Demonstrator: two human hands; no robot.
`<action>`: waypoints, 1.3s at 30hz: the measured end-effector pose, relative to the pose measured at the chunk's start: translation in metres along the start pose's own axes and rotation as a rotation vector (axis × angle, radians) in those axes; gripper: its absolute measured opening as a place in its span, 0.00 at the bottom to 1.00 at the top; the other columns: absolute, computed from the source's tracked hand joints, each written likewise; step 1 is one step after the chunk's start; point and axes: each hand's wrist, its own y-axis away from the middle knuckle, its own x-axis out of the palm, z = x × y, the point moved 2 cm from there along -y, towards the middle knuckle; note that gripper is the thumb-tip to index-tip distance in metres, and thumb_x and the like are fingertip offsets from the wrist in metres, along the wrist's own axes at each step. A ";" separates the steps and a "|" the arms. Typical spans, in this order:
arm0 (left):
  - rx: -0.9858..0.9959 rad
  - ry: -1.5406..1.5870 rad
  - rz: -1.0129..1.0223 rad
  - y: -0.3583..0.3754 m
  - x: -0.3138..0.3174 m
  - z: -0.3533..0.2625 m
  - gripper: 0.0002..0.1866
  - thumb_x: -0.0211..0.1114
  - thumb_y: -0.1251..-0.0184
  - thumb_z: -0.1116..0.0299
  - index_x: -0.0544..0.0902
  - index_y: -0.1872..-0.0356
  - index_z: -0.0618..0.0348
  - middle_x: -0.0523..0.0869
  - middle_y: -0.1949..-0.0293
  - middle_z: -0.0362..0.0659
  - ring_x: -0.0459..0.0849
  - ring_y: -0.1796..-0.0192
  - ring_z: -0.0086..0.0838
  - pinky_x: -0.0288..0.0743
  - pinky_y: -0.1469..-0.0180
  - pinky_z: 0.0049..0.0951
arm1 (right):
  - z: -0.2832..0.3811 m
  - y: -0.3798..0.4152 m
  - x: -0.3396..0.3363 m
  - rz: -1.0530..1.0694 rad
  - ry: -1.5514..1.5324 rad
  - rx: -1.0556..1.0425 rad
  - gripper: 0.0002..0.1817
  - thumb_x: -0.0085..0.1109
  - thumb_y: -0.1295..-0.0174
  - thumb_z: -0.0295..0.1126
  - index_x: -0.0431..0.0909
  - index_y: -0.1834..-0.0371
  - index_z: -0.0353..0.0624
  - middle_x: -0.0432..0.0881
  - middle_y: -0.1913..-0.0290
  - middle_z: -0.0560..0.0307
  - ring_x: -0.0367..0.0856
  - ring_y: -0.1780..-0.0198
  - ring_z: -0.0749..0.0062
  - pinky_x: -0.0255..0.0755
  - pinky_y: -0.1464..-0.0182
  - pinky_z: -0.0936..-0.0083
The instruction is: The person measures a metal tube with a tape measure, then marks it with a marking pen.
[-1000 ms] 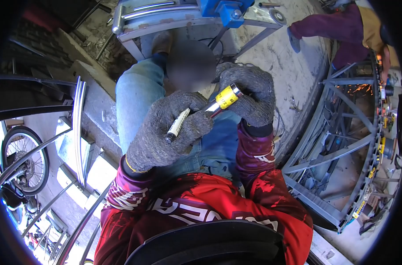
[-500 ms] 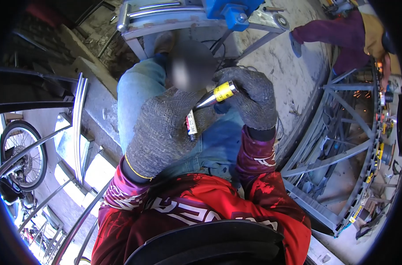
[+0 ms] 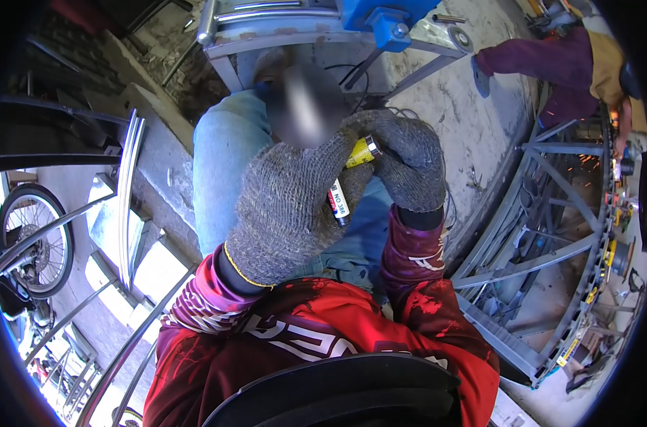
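Observation:
My left hand [image 3: 284, 206], in a grey knitted glove, is closed round a slim marker-like stick [image 3: 339, 201] with a white label reading "NO 386" and a dark end. My right hand [image 3: 412, 160], gloved alike, has its fingers bent round a small cylinder [image 3: 362, 152] with a yellow label and a metal rim. The left fingertips meet the cylinder's other end and cover it. Both hands are together above my lap, over blue jeans [image 3: 227, 164]. A round blurred patch hides what lies just beyond the fingers.
Ahead stands a metal bench [image 3: 266, 35] with a blue vise-like tool [image 3: 389, 21]. At right lies a steel frame [image 3: 565, 252]; beyond it a person in purple trousers [image 3: 544, 60] works near sparks. Metal bars [image 3: 130, 203] and a motorcycle wheel [image 3: 35, 238] are at left.
My left hand has moved right and closed in on the right one. It now covers the cylinder's shiny tapered part, which showed before. The stick has shifted right with it.

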 end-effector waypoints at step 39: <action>0.010 0.039 -0.007 0.006 0.002 0.004 0.15 0.73 0.42 0.71 0.81 0.56 0.65 0.83 0.65 0.52 0.85 0.66 0.46 0.77 0.63 0.39 | 0.006 -0.001 0.000 0.041 0.032 0.018 0.13 0.62 0.43 0.24 0.82 0.54 0.32 0.84 0.70 0.54 0.83 0.77 0.75 0.75 0.75 0.79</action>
